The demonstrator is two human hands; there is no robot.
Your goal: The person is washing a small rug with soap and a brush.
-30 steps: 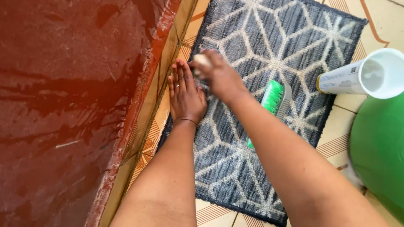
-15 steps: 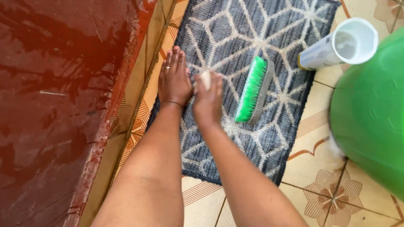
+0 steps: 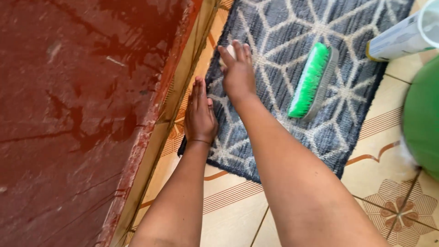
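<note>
The left hand [image 3: 200, 114] lies flat, palm down and fingers together, on the near left edge of a grey mat [image 3: 283, 91] with a pale geometric line pattern. It grips nothing; it only presses on the pile. A thin band circles its wrist.

The right hand [image 3: 238, 73] rests farther up the mat, just beyond the left one, with its fingers [image 3: 235, 51] stretched forward. A small pale object [image 3: 231, 51] peeks out beneath the fingertips; it may be a piece of soap, but most of it is hidden under the hand, so its kind and how firmly it is held cannot be told for sure.

A scrubbing brush [image 3: 313, 80] with green bristles and a grey back lies on its side on the mat, to the right of the right hand and apart from it.

The mat sits on a tiled floor [image 3: 375, 201] with cream tiles and brown flower patterns. Along the left runs a wet, reddish-brown raised surface [image 3: 82, 114]. At the upper right a white cylindrical container [image 3: 402, 36] lies tipped at the mat's edge, and a green rounded vessel [image 3: 423, 123] fills the right border.
</note>
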